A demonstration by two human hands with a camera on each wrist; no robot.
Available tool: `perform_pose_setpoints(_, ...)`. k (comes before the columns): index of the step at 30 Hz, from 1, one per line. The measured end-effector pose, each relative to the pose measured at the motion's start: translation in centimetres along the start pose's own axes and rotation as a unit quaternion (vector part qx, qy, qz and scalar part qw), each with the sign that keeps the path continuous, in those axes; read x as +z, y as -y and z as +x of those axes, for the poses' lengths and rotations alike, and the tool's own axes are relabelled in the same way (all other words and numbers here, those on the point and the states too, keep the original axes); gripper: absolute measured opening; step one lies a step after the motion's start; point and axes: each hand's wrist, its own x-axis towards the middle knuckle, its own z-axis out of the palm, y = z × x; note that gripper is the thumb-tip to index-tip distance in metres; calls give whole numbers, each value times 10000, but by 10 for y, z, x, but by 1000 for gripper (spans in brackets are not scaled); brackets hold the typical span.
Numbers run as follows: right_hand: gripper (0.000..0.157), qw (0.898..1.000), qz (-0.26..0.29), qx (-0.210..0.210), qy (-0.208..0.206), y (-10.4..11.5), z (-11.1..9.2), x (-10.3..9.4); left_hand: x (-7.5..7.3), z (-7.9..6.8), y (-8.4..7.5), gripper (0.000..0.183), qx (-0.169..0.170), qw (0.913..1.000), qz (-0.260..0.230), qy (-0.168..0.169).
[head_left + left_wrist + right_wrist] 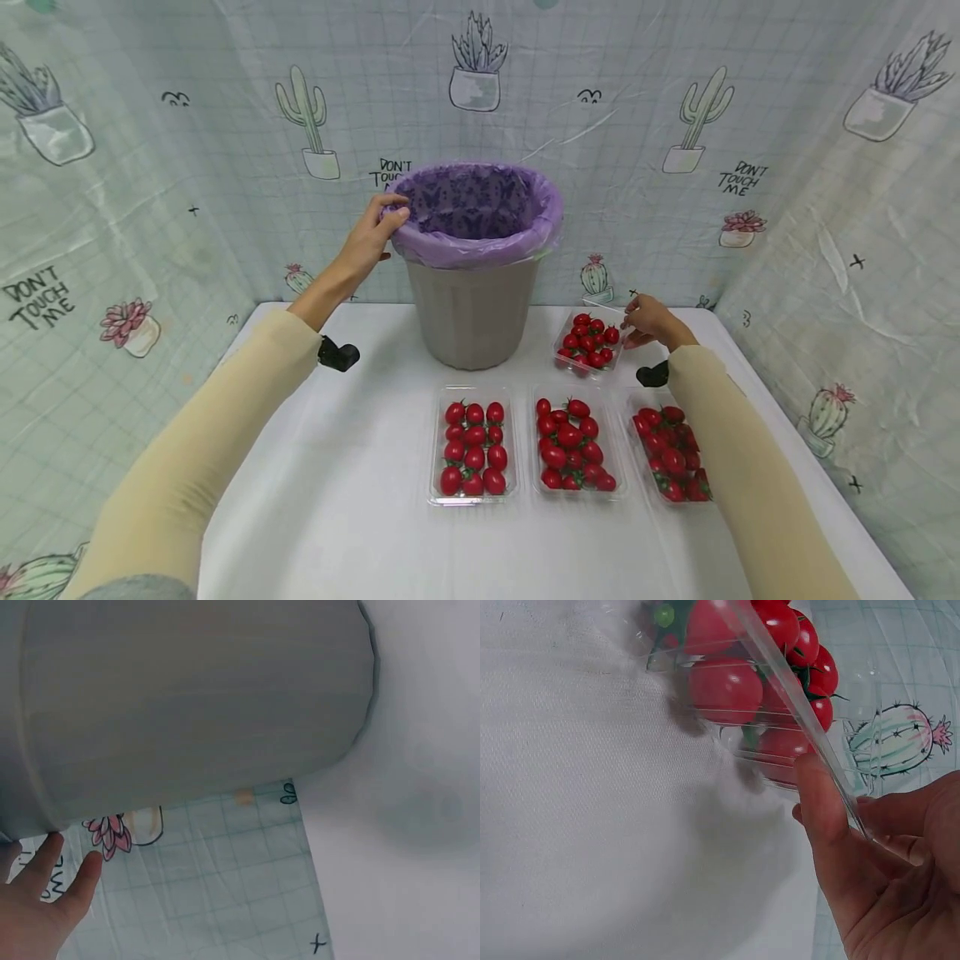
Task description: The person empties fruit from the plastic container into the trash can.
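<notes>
A grey-brown trash bin (472, 312), lined with a purple bag (480, 252), stands at the back of the table. My left hand (378, 225) holds its rim on the left side. In the left wrist view, some fingers of that hand (49, 900) lie against the outside of the bin (187, 705). To the right of the bin is a clear plastic box of cherry tomatoes (588, 343). My right hand (651, 320) pinches the edge of this box between thumb and fingers. The right wrist view shows the box (757, 705) tilted, red tomatoes inside.
Three more clear boxes of cherry tomatoes stand in a row in front: a left one (473, 450), a middle one (573, 446) and a right one (667, 454), partly behind my right sleeve. A cactus-printed cloth (510, 83) hangs around the white table (337, 517).
</notes>
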Motion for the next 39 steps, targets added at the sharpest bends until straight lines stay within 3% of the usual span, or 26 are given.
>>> perform_pose_setpoints(6, 52, 9995, 161, 227, 138, 0, -4, -1, 1, 0, -1, 59, -18, 10000, 36, 15)
perform_pose_setpoints(17, 47, 9995, 101, 285, -78, 3, -5, 2, 0, 0, -1, 60, -59, 9999, 79, 66)
perform_pose_setpoints(27, 43, 9993, 40, 57, -367, 3, -8, -6, -1, -2, -2, 58, -32, 9999, 86, 147)
perform_pose_setpoints(39, 46, 9967, -268, -323, -688, 29, -25, -18, -2, -2, 0, 62, 29, 9999, 11, 138)
